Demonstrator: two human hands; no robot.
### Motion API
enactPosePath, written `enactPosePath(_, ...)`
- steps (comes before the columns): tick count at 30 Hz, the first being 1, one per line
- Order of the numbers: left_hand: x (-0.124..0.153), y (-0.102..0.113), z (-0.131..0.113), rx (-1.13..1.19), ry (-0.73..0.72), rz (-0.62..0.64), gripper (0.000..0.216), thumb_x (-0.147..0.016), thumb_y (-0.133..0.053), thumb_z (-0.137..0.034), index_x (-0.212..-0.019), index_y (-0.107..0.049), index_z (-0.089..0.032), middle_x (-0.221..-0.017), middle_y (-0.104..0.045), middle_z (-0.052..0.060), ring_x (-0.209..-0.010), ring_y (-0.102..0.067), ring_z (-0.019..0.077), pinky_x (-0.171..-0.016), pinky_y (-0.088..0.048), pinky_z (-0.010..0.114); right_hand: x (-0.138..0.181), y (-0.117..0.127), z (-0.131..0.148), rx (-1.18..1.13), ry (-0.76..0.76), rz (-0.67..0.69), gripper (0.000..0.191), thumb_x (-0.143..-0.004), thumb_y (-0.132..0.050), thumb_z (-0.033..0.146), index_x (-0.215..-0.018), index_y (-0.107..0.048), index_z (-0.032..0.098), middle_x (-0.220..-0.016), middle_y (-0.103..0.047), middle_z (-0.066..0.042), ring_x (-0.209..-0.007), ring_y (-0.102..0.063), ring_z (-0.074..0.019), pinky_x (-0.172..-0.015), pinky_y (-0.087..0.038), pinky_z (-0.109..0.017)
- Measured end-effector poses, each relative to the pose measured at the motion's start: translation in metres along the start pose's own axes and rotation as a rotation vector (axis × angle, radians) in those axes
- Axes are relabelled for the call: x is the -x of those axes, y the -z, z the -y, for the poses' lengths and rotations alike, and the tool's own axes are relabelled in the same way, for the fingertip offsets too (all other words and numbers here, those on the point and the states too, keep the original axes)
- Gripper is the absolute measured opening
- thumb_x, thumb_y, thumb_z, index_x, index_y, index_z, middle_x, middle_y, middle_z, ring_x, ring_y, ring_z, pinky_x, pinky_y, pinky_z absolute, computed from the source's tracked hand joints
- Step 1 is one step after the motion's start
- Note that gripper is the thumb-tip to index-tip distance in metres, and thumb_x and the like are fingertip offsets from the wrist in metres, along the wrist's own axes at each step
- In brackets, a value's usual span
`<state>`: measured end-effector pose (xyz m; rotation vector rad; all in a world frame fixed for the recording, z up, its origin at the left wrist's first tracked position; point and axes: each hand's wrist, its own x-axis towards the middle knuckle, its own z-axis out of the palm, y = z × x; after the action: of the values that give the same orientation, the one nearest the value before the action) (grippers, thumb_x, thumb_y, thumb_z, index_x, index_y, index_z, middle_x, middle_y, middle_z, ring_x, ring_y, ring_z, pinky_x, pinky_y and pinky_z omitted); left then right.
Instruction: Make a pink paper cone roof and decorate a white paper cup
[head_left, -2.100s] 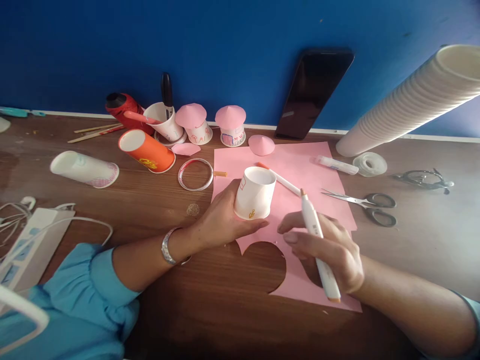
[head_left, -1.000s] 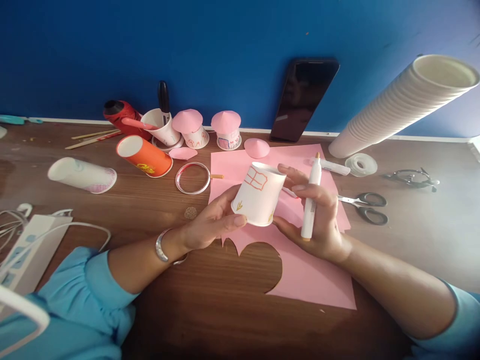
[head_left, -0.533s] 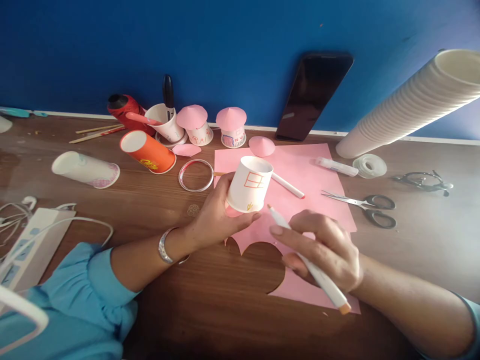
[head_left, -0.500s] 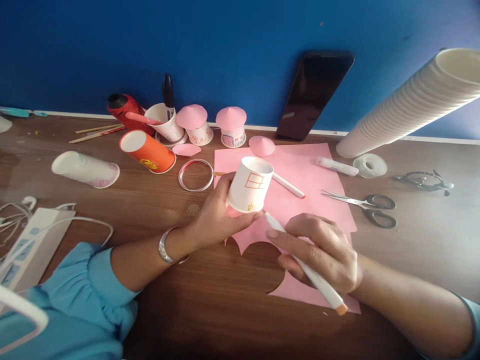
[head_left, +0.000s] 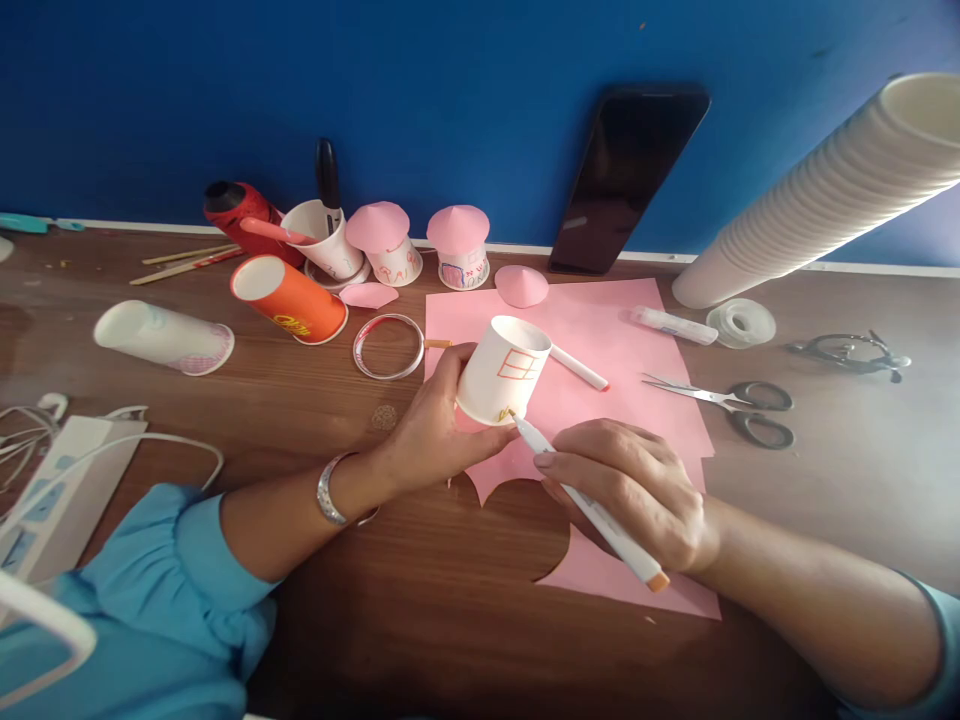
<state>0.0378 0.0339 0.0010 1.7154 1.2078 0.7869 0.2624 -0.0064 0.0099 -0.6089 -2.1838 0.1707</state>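
Note:
My left hand grips a white paper cup from its left side and base, tilted over the pink paper. An orange-red window outline is drawn on the cup's side, with small yellowish marks near its lower rim. In my right hand is a white marker with an orange end, its tip touching the cup by those marks. Under both hands lies a cut sheet of pink paper. Another white marker with a red end rests on it, behind the cup.
Two small cups with pink cone roofs stand at the back, near a loose pink cone. Scissors, a tape roll and a tall stack of cups are on the right. An orange cup and a power strip are left.
My right hand has moved slightly up and left, bringing the marker tip onto the cup. The yellowish mark has grown. The cup is tilted a little more.

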Motion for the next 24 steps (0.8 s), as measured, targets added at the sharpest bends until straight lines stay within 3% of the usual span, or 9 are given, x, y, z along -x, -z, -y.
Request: enactPosePath(24,0.0001,-0.0013,0.0016,-0.012,-0.031,-0.017,0.058,-0.073,-0.082,-0.033,-0.116,-0.044,-0.022,-0.116,-0.066,0.008,-0.103,-0.066,0.0267,-0.083,-0.057,0.041,0.0019,-0.0006,-0.0014,-0.033,-0.013,0.030,0.030,-0.089,-0.062,0.001,-0.119,-0.063,0.005,-0.089,-0.066,-0.011,-0.080,-0.066,-0.0213,-0.062,-0.059,-0.034)
